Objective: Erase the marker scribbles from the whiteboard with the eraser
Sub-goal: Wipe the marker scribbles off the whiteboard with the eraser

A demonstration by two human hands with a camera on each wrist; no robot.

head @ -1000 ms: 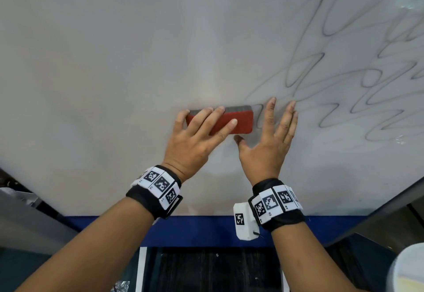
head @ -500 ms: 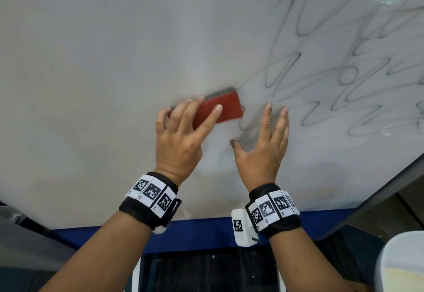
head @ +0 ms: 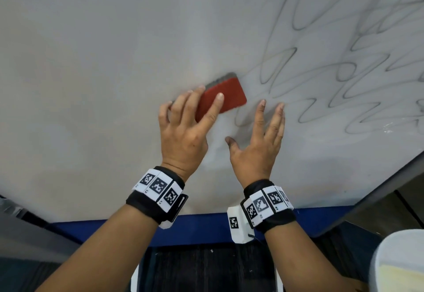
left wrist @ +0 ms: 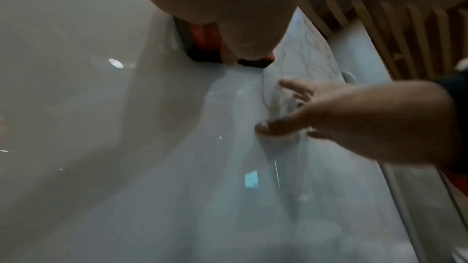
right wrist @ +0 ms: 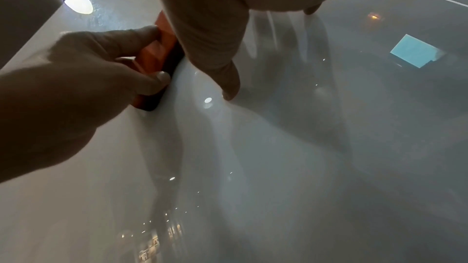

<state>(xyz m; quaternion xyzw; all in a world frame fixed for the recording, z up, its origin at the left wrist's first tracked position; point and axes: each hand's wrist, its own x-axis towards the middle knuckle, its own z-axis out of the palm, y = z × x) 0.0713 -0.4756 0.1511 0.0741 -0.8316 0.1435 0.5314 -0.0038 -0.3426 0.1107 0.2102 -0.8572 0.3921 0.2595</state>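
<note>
My left hand (head: 183,131) grips the eraser (head: 223,95), now tilted steeper, long axis rising toward the scribbles (head: 344,66); my right hand (head: 259,144) rests flat and splayed.

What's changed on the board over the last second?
The left hand has turned the red eraser from level to tilted, its right end raised toward the scribbles. The right hand has eased back from flat on the whiteboard, fingers spread. The grip on the eraser stays, and the scribbles to the right look unchanged.
</note>
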